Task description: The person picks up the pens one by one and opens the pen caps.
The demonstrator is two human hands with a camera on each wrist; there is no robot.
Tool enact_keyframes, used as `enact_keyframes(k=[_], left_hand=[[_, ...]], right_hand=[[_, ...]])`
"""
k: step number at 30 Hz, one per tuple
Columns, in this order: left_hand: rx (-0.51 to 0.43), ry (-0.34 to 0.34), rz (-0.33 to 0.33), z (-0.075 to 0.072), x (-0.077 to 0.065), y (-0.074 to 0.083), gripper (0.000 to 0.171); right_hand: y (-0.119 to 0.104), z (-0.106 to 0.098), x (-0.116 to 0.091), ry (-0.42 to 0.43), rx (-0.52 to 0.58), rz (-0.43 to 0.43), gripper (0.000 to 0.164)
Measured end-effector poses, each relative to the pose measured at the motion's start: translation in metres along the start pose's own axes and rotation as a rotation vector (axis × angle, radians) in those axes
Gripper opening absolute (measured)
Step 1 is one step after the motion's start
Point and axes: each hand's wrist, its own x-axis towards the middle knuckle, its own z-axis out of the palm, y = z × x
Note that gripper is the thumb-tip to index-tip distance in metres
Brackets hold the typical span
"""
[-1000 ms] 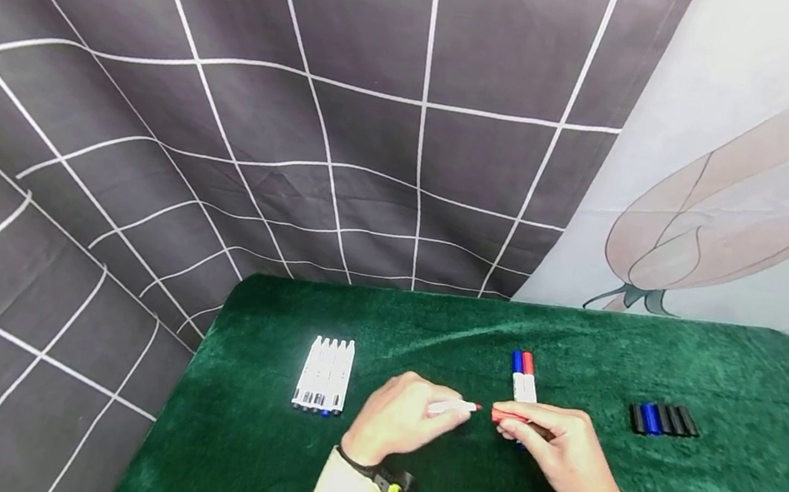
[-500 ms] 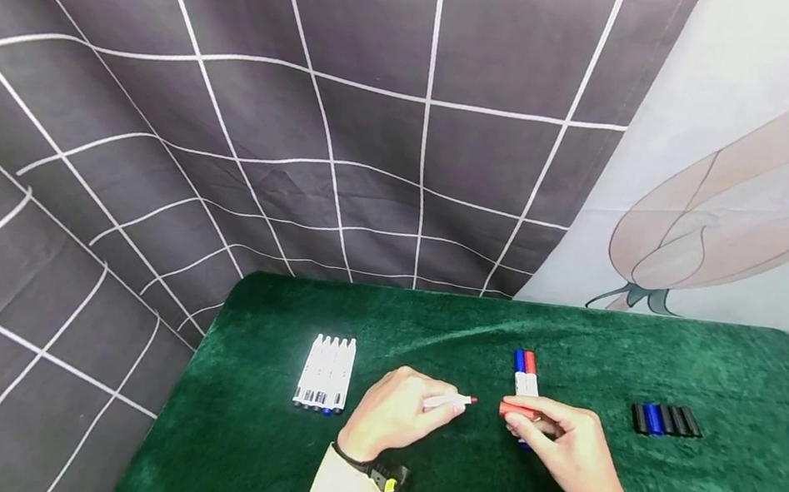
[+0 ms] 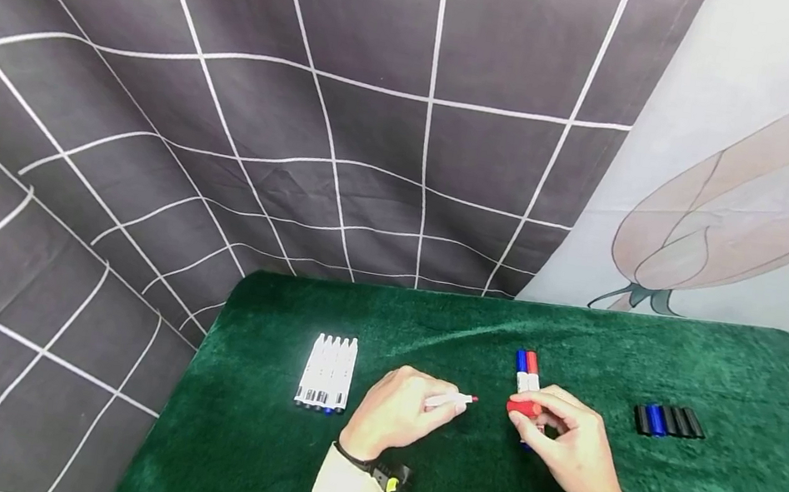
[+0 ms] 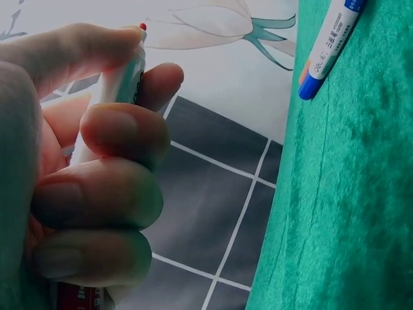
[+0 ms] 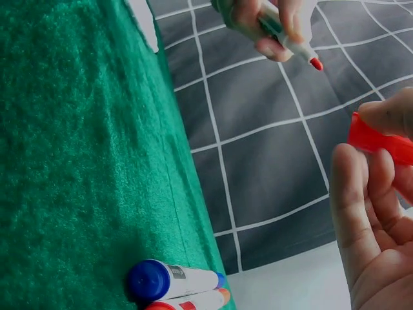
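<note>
My left hand (image 3: 395, 416) grips an uncapped white whiteboard marker (image 3: 444, 401), its red tip pointing right. In the left wrist view, curled fingers wrap the marker's barrel (image 4: 122, 84). My right hand (image 3: 574, 448) pinches a red marker cap (image 3: 523, 407) between thumb and fingers; in the right wrist view the red cap (image 5: 381, 141) is apart from the marker tip (image 5: 316, 64). Behind the right hand, two capped markers, one blue (image 3: 521, 362) and one red (image 3: 532, 362), lie side by side on the green cloth, partly hidden by the fingers.
Several uncapped white markers (image 3: 327, 371) lie in a row at the left of the green cloth (image 3: 428, 326). At the right is a row of loose caps (image 3: 680, 421), black except for a blue cap (image 3: 656, 420). A grey grid curtain (image 3: 350, 130) hangs behind.
My right hand has drawn the red cap rightward, widening the gap to the marker tip. The left hand has shifted slightly left, still holding the marker.
</note>
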Motion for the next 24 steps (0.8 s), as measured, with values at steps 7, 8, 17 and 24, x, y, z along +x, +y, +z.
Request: enact_keyframes(k=[7,8,17,24], left_hand=[[0.026,0.033,0.000,-0.002,-0.001,-0.007,0.021],[0.030,0.035,0.002,-0.003,-0.002,-0.008,0.021],[0.055,0.092,0.015,-0.006,-0.003,-0.014,0.020],[0.082,0.139,0.031,-0.010,-0.005,-0.017,0.018]], right_hand=[[0.007,0.001,0.000,-0.002,0.011,-0.019,0.026],[0.007,0.001,0.000,-0.008,0.011,-0.013,0.026],[0.002,-0.006,0.000,-0.070,-0.069,0.062,0.047],[0.010,-0.010,0.003,-0.068,-0.196,0.061,0.058]])
